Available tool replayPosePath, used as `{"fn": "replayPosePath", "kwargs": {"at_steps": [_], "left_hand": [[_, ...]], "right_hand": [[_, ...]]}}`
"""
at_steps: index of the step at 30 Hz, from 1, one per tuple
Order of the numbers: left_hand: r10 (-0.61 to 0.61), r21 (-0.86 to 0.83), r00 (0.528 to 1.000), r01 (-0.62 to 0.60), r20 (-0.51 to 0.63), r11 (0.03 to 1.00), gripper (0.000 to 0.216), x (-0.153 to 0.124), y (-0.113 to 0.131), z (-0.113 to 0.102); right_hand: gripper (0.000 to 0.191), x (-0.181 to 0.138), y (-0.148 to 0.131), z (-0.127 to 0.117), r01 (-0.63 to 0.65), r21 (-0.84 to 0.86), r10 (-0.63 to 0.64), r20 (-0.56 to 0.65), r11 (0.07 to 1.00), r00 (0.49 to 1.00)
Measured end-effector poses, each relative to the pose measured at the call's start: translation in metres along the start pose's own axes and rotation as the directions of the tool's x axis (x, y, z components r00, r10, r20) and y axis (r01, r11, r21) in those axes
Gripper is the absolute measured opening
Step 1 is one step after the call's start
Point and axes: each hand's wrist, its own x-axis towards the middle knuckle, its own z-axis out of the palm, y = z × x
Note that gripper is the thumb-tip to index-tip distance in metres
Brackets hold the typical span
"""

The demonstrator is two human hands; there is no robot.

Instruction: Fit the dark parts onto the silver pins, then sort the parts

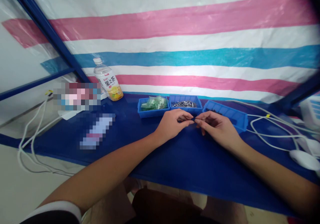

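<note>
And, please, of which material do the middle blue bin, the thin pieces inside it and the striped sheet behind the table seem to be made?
The middle blue bin: probably moulded plastic, semi-gloss, from its evenly coloured, smooth walls. The thin pieces: likely metal, shiny, from their silvery glints. The striped sheet: perhaps plastic tarpaulin, glossy, judging by its creases and bright reflections.

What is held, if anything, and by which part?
It cannot be told: the left grip and right grip nearly meet; anything between is too small to tell.

Three bins (195, 110) on table (172, 170), side by side behind my hands (172, 125); bottle (109, 83) left, cables (275, 136) right.
</note>
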Motion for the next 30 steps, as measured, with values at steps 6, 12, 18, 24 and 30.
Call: {"fn": "replayPosePath", "kwargs": {"at_steps": [6,12,18,24,30], "left_hand": [[-0.026,-0.076,1.000,0.026,0.003,0.997,0.017,-0.001,0.001,0.002],[-0.002,-0.041,1.000,0.003,0.024,0.999,0.026,0.000,0.003,0.002],[-0.029,-0.183,0.999,0.036,0.043,0.982,0.039,-0.001,-0.003,0.006],[-0.106,-0.398,0.991,0.129,0.080,0.908,0.046,0.000,-0.003,0.006],[-0.119,-0.307,0.991,0.130,0.054,0.943,0.043,0.000,0.006,0.002]], "right_hand": [[0.037,-0.001,0.000,0.001,-0.007,-0.045,0.008,0.009,0.999,1.000],[0.032,-0.001,0.007,-0.001,0.003,-0.076,-0.003,0.002,0.997,1.000],[0.029,-0.001,0.003,-0.001,0.031,-0.060,-0.030,0.021,0.998,0.999],[0.034,-0.001,0.004,0.002,0.027,0.011,-0.027,0.022,1.000,0.999],[0.031,-0.002,0.003,0.000,0.030,-0.121,-0.020,0.079,0.992,0.997]]}}
